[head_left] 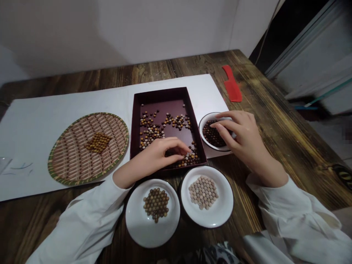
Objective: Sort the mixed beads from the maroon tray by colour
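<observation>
A dark maroon tray (pixel 137 121) in the middle of the table holds several mixed beads (pixel 154 130), brown, tan and pale. My left hand (pixel 162 152) reaches into its near right part, fingers pinched together among the beads there; what they hold is too small to see. My right hand (pixel 239 134) hovers over a small white bowl (pixel 202 126) of dark brown beads right of the tray, fingers curled down with the tips close together. Both arms wear white sleeves.
A woven round basket (pixel 66 161) with yellowish beads lies at left on a white sheet (pixel 41 117). Two white bowls stand near me: one (pixel 137 223) with olive-brown beads, one (pixel 222 209) with pale beads. A red comb (pixel 232 88) lies at the far right.
</observation>
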`<state>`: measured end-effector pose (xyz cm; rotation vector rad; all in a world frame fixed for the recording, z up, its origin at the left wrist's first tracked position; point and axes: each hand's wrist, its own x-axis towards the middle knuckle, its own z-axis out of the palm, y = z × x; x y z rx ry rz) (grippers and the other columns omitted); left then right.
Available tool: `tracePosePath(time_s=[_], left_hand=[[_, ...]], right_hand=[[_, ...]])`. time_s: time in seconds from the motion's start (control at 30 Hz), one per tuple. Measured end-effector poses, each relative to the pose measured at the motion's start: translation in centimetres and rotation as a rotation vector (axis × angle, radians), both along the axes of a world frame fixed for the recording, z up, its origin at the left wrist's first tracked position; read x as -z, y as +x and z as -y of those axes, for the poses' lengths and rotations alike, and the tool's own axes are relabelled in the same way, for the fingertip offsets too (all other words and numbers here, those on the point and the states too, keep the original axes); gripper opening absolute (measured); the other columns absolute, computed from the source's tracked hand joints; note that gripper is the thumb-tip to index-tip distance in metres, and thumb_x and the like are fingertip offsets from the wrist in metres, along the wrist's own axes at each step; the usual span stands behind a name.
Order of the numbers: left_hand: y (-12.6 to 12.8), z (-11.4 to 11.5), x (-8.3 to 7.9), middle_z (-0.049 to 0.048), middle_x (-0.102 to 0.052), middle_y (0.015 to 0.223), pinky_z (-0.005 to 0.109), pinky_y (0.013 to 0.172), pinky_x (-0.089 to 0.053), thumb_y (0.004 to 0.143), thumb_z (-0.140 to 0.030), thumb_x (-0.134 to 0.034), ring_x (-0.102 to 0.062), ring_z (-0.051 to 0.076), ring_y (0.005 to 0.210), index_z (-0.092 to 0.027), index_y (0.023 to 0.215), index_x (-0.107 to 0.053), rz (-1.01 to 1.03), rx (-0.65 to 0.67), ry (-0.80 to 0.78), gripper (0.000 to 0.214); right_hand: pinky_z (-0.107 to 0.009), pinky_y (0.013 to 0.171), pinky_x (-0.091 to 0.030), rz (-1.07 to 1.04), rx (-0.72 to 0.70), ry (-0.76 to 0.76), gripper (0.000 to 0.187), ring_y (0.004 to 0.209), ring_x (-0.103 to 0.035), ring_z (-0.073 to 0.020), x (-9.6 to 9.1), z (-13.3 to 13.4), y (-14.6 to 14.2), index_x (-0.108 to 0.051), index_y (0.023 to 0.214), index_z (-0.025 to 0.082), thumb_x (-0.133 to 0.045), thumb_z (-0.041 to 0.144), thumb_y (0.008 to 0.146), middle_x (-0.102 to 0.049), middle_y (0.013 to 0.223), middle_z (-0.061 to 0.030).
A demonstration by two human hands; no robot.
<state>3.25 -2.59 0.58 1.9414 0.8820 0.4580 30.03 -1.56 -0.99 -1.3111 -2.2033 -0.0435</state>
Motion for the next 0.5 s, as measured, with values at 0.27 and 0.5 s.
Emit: tracePosePath(time_s=[0.27, 0.5], left_hand=[[0.01, 0.07, -0.14, 0.0017, -0.073, 0.096, 0.024, 0.082, -0.051, 0.088, -0.017, -0.065, -0.067, 0.013, 0.089, -0.016, 0.100, -0.068, 0.029, 0.002, 0.015, 0.012], [0.18, 0.38, -0.47, 0.0026, -0.072, 0.096, 0.024, 0.083, -0.049, 0.088, -0.018, -0.066, -0.065, 0.012, 0.091, -0.015, 0.094, -0.069, 0.116, -0.034, 0.166, 0.008]], right_hand=[[-0.048, 0.092, -0.041, 0.011, -0.017, 0.016, 0.022, 0.105, -0.061, -0.0280, -0.39, 0.25, 0.01, -0.067, 0.095, 0.024, -0.048, 0.034, 0.097, -0.070, 0.111, -0.0069], [-0.046, 0.090, -0.041, 0.024, -0.044, 0.057, 0.024, 0.101, -0.062, -0.0263, 0.08, 0.17, -0.08, -0.068, 0.094, 0.024, -0.047, 0.036, 0.098, -0.071, 0.107, -0.0060]])
